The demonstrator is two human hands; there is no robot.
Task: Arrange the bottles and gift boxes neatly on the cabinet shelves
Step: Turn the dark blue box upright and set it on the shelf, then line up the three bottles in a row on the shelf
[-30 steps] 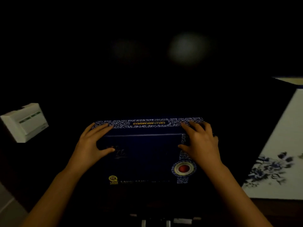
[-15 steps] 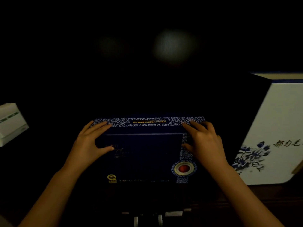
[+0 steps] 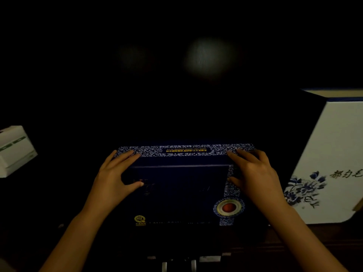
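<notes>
The flat dark navy gift box has a blue-white floral band, yellow lettering and a red round seal. The tall white gift box carries blue painted flowers. The small white carton shows green stripes.

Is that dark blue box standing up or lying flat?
Standing up: the dark blue gift box shows its broad printed front, with its narrow patterned top edge uppermost.
</notes>
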